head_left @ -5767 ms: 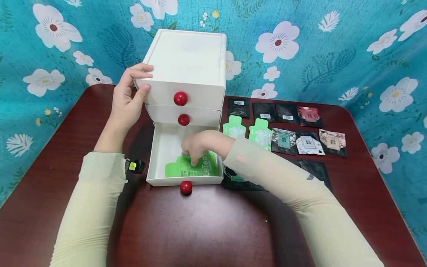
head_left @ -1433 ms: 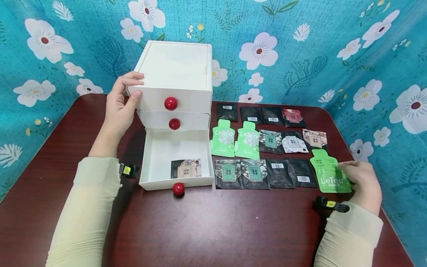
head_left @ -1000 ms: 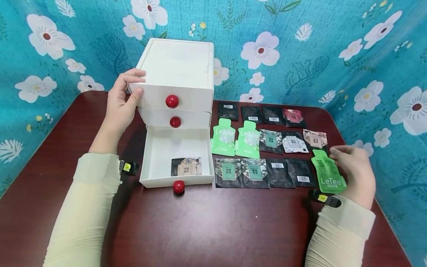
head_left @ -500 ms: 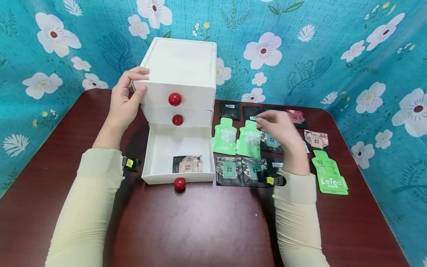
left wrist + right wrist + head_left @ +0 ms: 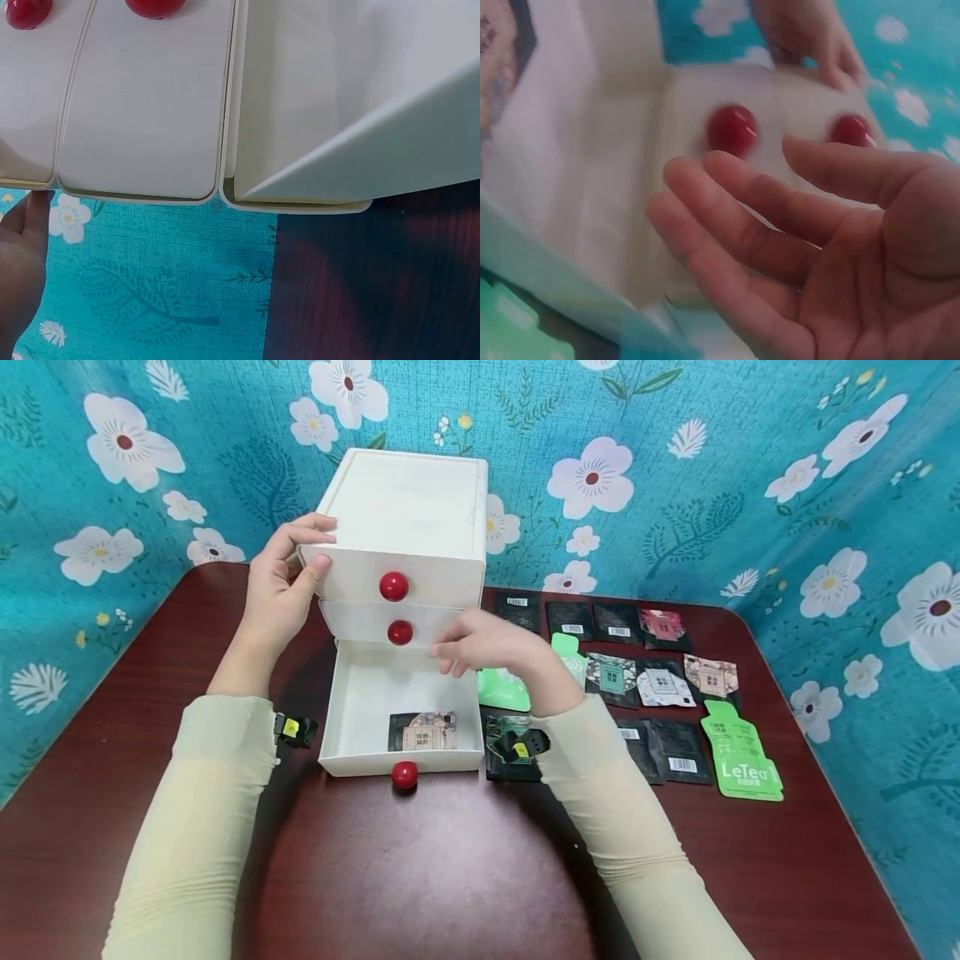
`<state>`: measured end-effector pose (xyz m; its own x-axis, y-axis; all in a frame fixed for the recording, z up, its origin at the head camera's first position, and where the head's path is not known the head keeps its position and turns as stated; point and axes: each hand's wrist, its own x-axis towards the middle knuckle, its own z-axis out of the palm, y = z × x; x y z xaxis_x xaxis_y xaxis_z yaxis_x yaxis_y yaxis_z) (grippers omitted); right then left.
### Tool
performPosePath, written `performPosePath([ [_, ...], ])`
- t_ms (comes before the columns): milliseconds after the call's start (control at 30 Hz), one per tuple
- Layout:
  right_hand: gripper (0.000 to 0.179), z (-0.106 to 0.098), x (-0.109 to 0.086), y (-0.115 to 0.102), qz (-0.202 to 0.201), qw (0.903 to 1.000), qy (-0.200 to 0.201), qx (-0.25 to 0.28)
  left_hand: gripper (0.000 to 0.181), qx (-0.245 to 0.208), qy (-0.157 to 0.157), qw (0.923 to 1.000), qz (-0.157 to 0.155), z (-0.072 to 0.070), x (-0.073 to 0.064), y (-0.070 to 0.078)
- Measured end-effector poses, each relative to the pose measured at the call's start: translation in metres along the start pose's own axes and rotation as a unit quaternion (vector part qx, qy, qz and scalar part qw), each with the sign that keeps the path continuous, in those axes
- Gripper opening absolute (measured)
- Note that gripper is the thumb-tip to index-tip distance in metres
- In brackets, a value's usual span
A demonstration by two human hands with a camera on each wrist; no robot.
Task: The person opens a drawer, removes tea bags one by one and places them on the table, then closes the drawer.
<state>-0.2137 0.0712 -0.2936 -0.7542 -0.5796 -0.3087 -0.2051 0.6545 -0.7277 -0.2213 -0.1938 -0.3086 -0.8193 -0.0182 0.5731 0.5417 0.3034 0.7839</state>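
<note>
A white three-drawer cabinet (image 5: 408,497) with red knobs stands on the table, its bottom drawer (image 5: 360,702) pulled out. My left hand (image 5: 281,581) grips the upper left front corner, thumb on the front, fingers over the top. In the left wrist view, the fingers of that hand (image 5: 26,247) lie along the cabinet's edge. My right hand (image 5: 487,647) hovers over the drawer's right side, holding nothing; its fingers (image 5: 742,232) are loosely bent in the right wrist view. Inside the drawer, near its front, lies a black and beige tea sachet (image 5: 422,732).
Right of the cabinet, several black and patterned sachets (image 5: 611,678) lie in rows, some hidden by my right arm. A green LeTea pouch (image 5: 742,756) lies at the right end of the front row; two lighter green pouches (image 5: 504,689) are partly covered. A flowered curtain (image 5: 675,485) hangs behind.
The right hand took a green pouch from the drawer, laid it at the front row's right end, let go, and swung back left over the drawer. The left hand keeps its grip.
</note>
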Motion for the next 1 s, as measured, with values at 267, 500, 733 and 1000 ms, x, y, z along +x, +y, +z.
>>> performPosePath([
  [267,0.034,0.022,0.028,-0.015,0.061,0.9867,-0.123,-0.087,0.024,-0.004,-0.002,1.0,0.0,0.003,0.0,0.001],
  [500,0.033,0.034,0.054,-0.02,0.12,0.9643,-0.188,-0.143,0.023,-0.007,0.002,0.9999,0.007,0.001,0.0,0.0],
  [733,0.039,0.035,0.066,-0.025,0.148,0.946,-0.231,-0.173,0.023,0.003,0.005,1.0,0.008,-0.002,0.001,0.001],
  [1000,0.04,0.038,0.065,-0.027,0.154,0.9366,-0.253,-0.187,0.024,-0.006,0.001,1.0,0.007,-0.002,0.001,0.0],
])
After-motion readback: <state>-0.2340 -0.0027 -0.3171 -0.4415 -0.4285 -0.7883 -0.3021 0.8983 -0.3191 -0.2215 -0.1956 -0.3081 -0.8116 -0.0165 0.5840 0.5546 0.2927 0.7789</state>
